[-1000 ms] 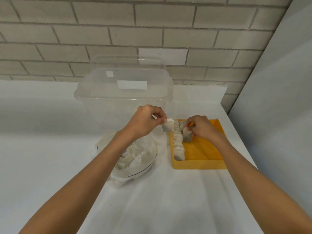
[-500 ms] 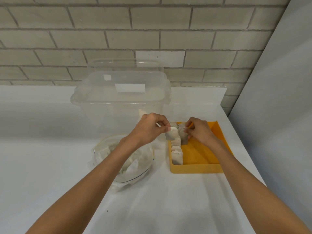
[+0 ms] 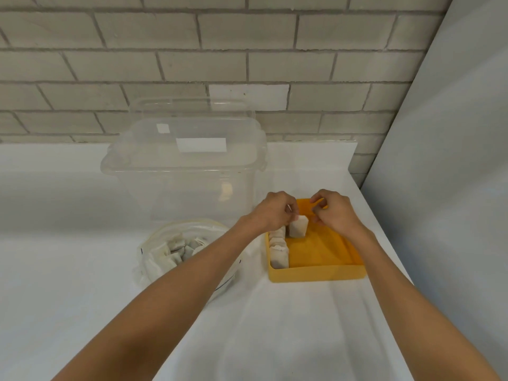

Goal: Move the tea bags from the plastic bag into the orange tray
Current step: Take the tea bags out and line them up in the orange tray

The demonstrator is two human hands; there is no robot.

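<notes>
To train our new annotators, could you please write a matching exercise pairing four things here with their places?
Things: 1 orange plastic tray; 2 clear plastic bag; 3 clear plastic tub; 4 upright white tea bag.
Places: A nearest the brick wall; B in the tray, held by the left hand; C partly hidden by the left forearm; D on the table, right of the bag.
Pairs: 1-D; 2-C; 3-A; 4-B.

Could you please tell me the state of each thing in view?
Clear plastic bag: open, tea bags inside.
Orange plastic tray: partly filled, one row along its left wall.
White tea bag: upright in tray, pinched by left hand.
Right hand: fingers curled beside it; grip unclear.
Clear plastic tub: upright.
</notes>
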